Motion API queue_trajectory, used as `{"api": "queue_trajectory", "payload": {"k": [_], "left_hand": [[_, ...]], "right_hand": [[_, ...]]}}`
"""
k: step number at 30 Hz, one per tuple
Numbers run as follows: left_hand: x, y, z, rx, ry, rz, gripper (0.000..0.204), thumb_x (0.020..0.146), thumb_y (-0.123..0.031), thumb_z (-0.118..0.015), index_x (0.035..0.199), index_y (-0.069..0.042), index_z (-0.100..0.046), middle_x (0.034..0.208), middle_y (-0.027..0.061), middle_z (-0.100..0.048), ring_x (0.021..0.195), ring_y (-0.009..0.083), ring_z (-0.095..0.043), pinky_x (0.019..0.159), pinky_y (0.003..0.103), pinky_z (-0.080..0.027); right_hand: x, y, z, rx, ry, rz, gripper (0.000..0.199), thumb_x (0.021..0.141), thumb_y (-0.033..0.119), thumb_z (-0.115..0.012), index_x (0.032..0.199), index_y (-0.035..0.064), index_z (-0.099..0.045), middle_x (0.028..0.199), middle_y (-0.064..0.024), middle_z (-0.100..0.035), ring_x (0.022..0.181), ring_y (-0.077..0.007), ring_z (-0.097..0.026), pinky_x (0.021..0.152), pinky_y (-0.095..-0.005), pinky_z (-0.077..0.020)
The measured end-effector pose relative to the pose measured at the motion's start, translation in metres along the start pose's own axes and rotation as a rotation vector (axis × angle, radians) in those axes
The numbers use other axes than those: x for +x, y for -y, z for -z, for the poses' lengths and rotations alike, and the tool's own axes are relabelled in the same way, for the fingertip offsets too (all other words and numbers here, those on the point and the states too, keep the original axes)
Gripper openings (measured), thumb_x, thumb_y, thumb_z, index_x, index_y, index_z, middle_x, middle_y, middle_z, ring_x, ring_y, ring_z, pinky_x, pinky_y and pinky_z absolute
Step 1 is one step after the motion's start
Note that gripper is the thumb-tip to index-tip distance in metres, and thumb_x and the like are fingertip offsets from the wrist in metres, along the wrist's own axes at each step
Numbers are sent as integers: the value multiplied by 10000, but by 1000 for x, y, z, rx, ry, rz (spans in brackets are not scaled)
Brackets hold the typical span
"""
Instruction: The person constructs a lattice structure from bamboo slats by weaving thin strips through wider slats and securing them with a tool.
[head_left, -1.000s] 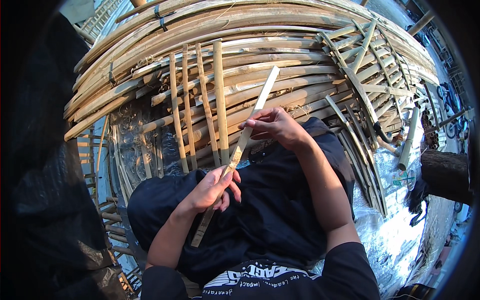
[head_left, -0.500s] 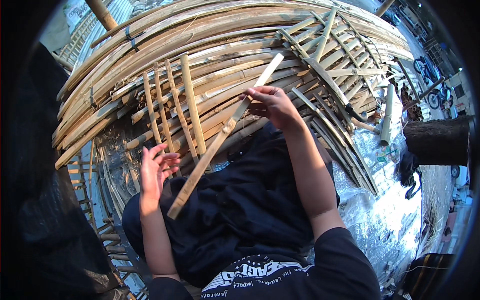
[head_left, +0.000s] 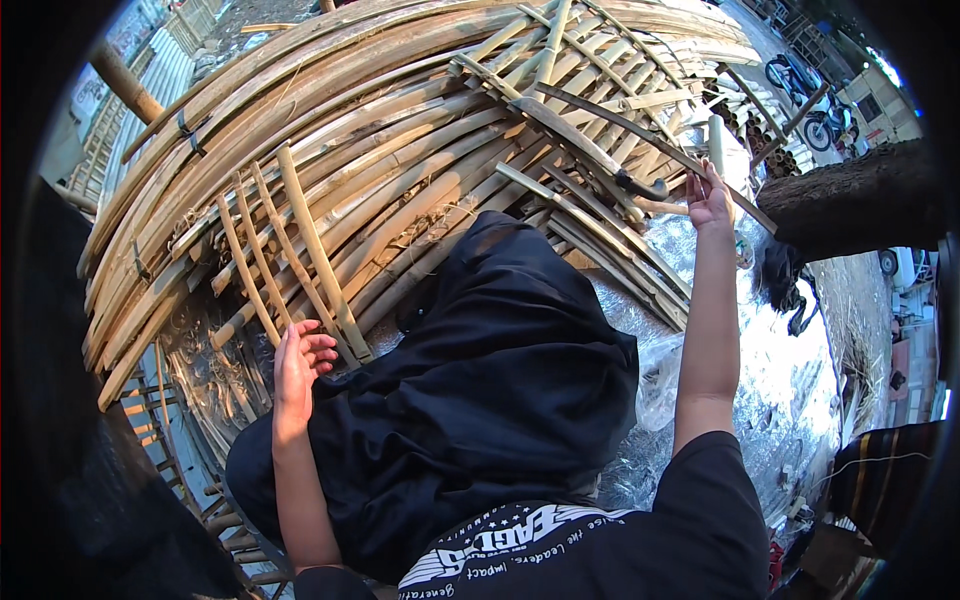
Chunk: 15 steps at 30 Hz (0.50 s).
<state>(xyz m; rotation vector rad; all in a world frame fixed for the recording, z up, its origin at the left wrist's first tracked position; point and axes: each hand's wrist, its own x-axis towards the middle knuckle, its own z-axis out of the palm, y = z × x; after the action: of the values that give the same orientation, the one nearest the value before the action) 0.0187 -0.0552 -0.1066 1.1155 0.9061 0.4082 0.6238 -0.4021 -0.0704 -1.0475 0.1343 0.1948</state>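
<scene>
My right hand [head_left: 712, 200] is stretched out to the right, its fingers closed on a long, flat bamboo strip [head_left: 625, 122]. That strip is held in the air and slants down from upper left to lower right, in front of a bamboo lattice [head_left: 590, 60]. My left hand [head_left: 297, 370] is raised over my left thigh with nothing in it, its fingers loosely bent and apart. Close to its fingertips are the lower ends of several bamboo slats [head_left: 318, 250] that lean on a pile of split bamboo [head_left: 400, 165].
A knife-like tool with a dark handle [head_left: 640, 186] lies beside the lattice. More thin bamboo strips [head_left: 610, 245] rest on the shiny plastic sheet [head_left: 780, 370]. A thick log [head_left: 850, 195] stands out at the right, with motorbikes [head_left: 830, 128] beyond it.
My right hand has swung from the middle out to the right, and the bamboo strip has turned with it. The left hand stays open near the slats. The view has shifted.
</scene>
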Motion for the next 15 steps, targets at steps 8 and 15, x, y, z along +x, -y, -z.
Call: {"api": "queue_trajectory", "payload": {"k": [8,15], "left_hand": [[9,17,0,218,-30,8,498,1040,-522,-408,1217,-71,-525,878,50,-655,767,117,-613,691,258,-464],[16,25,-4,536,-21,-179,292,1062,-232,-446,1021,13,-598,630,20,-521,604,118,-590,618,281,-497]], "right_hand": [[91,53,1,218,-78,-25,204,961,167,-647,1132,57,-639,1218,-239,-630,1127,-286,-644,856,-392,-624],[4,28,-39,-61,311,-96,440,1008,234,-563,1369,15,-437,1489,-306,-346,1356,-491,-390,1080,-611,-434]]}}
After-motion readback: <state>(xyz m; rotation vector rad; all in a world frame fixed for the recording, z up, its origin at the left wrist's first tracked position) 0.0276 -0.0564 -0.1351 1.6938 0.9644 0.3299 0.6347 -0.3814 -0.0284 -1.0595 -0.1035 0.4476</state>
